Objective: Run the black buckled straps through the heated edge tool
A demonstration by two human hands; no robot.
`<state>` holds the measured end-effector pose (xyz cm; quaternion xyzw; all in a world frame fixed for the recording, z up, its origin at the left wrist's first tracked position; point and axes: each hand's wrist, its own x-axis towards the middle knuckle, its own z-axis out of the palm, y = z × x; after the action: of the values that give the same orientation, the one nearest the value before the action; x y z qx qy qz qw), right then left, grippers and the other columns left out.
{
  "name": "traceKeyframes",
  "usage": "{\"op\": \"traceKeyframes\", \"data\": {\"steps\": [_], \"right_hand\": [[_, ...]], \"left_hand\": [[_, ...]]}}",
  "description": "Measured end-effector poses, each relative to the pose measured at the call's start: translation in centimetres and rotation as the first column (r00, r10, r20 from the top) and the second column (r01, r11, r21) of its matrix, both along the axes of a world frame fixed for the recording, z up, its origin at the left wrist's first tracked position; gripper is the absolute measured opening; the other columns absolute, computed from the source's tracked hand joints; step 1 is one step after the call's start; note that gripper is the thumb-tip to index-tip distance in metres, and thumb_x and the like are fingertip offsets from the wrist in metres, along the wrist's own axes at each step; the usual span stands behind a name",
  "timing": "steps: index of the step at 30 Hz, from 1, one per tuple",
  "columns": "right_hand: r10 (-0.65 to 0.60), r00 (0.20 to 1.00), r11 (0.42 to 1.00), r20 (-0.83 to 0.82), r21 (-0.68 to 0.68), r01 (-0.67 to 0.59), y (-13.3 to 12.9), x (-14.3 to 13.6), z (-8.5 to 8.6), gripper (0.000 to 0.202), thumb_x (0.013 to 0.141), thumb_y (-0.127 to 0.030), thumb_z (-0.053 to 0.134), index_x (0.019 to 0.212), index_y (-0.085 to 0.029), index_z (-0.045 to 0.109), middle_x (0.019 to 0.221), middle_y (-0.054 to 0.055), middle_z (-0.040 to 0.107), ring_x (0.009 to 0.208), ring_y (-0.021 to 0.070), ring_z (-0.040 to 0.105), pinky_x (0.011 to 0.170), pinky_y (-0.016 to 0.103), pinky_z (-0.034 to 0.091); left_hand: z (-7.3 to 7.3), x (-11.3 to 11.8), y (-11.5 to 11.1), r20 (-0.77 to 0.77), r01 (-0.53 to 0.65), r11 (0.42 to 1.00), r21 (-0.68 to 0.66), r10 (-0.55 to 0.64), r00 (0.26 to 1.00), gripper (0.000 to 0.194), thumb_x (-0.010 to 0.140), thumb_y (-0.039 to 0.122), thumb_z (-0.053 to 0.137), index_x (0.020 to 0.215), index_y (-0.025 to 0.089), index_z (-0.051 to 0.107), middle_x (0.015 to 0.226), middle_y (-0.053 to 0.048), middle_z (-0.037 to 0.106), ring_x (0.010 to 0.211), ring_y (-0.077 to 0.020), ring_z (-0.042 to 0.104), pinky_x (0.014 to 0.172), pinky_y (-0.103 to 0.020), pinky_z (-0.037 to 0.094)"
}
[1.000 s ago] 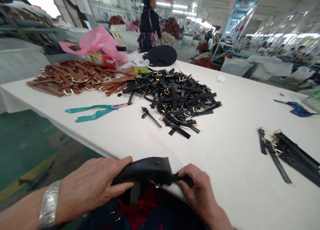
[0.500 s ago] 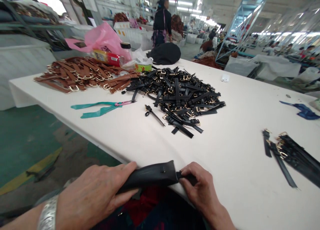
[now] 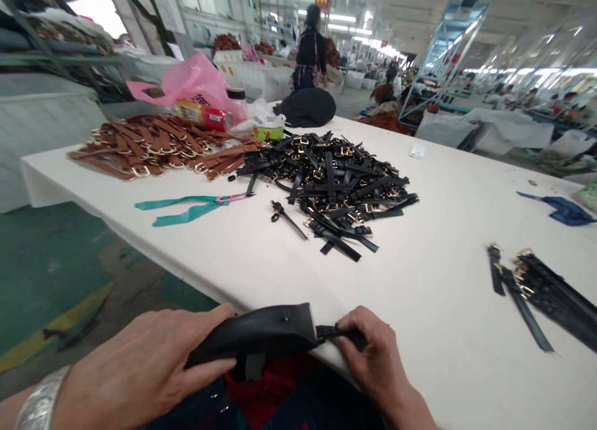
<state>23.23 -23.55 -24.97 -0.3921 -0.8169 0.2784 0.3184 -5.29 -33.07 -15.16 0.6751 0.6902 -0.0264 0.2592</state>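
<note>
At the table's near edge, my left hand (image 3: 149, 355) is wrapped round a wide black leather-like strap (image 3: 261, 331) with a small metal pin on its upper face. My right hand (image 3: 380, 358) pinches a narrow black strap (image 3: 328, 331) that meets the wide strap's right end. Whether the two are joined or one sits inside the other, I cannot tell. Beyond my hands is a heap of short black buckle straps (image 3: 331, 184) with gold-coloured buckles. One thin black strap (image 3: 291, 221) lies apart, just left of the heap.
Brown buckle straps (image 3: 153, 145) lie at the far left, below a pink bag (image 3: 196, 78). Pink-handled scissors (image 3: 228, 199) with teal strips lie on the white table (image 3: 420, 280). More black straps (image 3: 555, 293) are at right. A person (image 3: 310, 53) stands beyond the table.
My left hand has moved left with the wide strap. A longer stretch of narrow strap now shows between it and my right hand, which has barely moved.
</note>
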Motion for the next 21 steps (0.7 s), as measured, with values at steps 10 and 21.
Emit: {"op": "traceKeyframes", "data": {"steps": [10, 21], "right_hand": [[-0.027, 1.0, 0.999, 0.012, -0.037, 0.027, 0.0, 0.1, 0.1, 0.008, 0.074, -0.012, 0.06, 0.073, -0.019, 0.061, 0.069, 0.001, 0.063, 0.066, 0.0149, 0.059, 0.062, 0.025, 0.045], [0.027, 0.996, 0.985, 0.09, -0.174, -0.011, 1.0, -0.4, 1.5, 0.01, 0.084, -0.025, 0.059, 0.087, -0.022, 0.067, 0.077, 0.001, 0.071, 0.07, 0.0156, 0.064, 0.067, 0.025, 0.047]], "left_hand": [[-0.9, 3.4, 2.2, -0.131, 0.031, 0.996, 0.084, -0.019, 0.991, 0.029, 0.091, 0.049, 0.043, 0.101, 0.025, 0.056, 0.082, -0.006, 0.072, 0.078, -0.0287, 0.07, 0.065, -0.035, 0.047], [0.0, -1.2, 0.6, -0.112, -0.08, 0.991, 0.109, 0.092, 0.989, 0.034, 0.087, 0.051, 0.045, 0.108, 0.027, 0.058, 0.081, -0.003, 0.071, 0.077, -0.0275, 0.068, 0.07, -0.035, 0.046]]}}
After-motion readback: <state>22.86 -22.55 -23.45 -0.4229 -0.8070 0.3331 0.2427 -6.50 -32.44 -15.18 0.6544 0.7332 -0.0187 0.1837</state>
